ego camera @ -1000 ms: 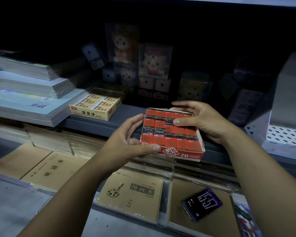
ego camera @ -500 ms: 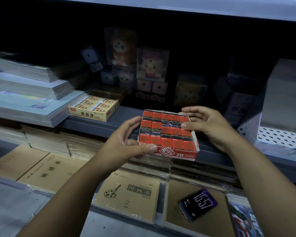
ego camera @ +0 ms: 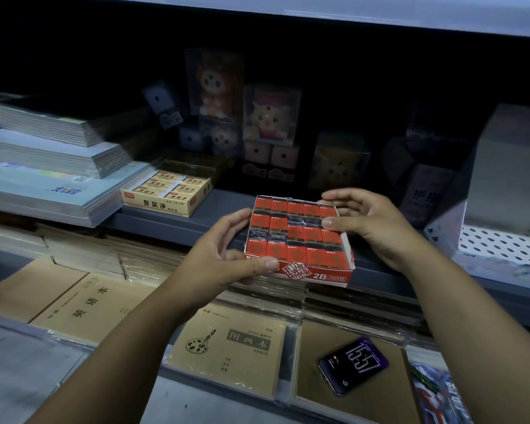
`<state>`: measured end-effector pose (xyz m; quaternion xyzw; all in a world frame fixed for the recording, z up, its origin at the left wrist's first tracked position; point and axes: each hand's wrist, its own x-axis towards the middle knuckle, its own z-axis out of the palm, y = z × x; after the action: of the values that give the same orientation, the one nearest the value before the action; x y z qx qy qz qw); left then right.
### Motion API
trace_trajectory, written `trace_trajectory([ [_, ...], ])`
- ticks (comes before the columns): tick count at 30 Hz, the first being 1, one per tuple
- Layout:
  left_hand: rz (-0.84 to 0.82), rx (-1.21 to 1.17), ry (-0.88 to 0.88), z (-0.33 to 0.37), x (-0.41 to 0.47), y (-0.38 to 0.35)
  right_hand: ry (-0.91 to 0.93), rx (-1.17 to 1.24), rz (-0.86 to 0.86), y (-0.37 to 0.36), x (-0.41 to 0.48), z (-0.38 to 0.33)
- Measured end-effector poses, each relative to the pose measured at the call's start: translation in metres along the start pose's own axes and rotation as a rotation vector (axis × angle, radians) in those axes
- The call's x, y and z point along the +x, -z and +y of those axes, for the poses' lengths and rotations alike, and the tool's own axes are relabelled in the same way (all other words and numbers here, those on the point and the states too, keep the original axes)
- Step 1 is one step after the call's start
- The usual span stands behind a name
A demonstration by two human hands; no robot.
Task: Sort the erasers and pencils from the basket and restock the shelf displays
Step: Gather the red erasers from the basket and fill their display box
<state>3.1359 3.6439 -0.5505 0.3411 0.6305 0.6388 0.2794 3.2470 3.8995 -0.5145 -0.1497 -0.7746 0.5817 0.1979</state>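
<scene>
A stack of pale blue paper notebooks (ego camera: pixel 43 166) is seen at the far left on the grey metal shelf (ego camera: pixel 172 221), with a yellow cardboard box of erasers (ego camera: pixel 166 194) just to its right. The red open-topped cardboard box of 2B erasers (ego camera: pixel 297 237) is gripped at its near left corner by the left hand (ego camera: pixel 224 258), thumb on the front edge. The box is held at the shelf's near edge; contact cannot be told. Its right side is held by the right hand (ego camera: pixel 371 224), fingers (ego camera: pixel 343 195) curled, thumb on the erasers. A dark smartphone (ego camera: pixel 354 365) is laid on brown paper notebooks (ego camera: pixel 312 347) below.
</scene>
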Motion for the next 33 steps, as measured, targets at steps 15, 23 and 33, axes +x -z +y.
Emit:
trace_trajectory([
  [15, 0.053, 0.007, 0.01, 0.005, -0.011, -0.002, 0.26, -0.607, 0.021, -0.044, -0.029, -0.028],
  [23, 0.049, 0.011, 0.027, 0.006, -0.017, 0.001, 0.18, -0.61, 0.089, -0.068, -0.032, -0.03],
  [33, 0.054, 0.051, 0.032, 0.01, -0.017, -0.001, 0.202, -0.639, 0.081, -0.066, -0.036, -0.026],
])
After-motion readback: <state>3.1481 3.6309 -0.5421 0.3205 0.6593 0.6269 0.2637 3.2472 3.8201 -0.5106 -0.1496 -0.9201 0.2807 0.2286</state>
